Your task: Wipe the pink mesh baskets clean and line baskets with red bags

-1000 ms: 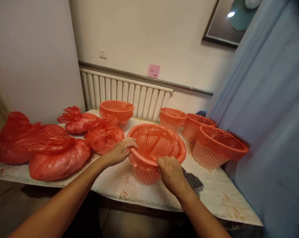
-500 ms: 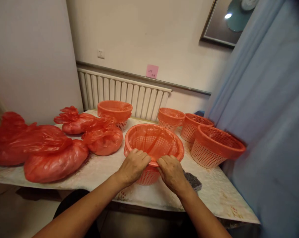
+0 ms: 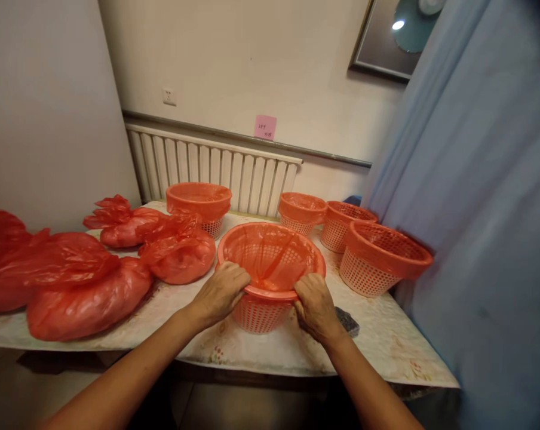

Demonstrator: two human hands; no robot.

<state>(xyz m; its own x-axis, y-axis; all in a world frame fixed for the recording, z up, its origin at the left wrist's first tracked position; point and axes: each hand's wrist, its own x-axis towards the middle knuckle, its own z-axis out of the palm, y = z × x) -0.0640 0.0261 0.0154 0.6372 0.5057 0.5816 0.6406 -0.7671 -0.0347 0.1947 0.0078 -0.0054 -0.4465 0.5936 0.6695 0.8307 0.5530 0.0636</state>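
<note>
A round perforated plastic basket (image 3: 263, 315) stands upright near the front of the table, lined with a thin red plastic bag (image 3: 274, 254) folded over its rim. My left hand (image 3: 225, 286) is closed on the near-left rim, fingers over the bag's edge and thumb below. At the near-right rim, my right hand (image 3: 313, 303) grips in the same way. The thumbs are partly hidden. Inside the basket I see only the creased bag. Just right of my right hand lies a dark grey, rough-looking piece (image 3: 347, 322) whose kind I cannot make out.
Several filled red plastic bags (image 3: 91, 298) lie on the left of the table. A bag-lined basket (image 3: 198, 200) stands behind them. More lined baskets (image 3: 373, 275) stand at the right, beside a blue curtain (image 3: 489, 197). The table's front edge (image 3: 261, 371) is close below.
My hands have slid apart along the near rim, left hand to the left and right hand to the right. The whole view has shifted slightly.
</note>
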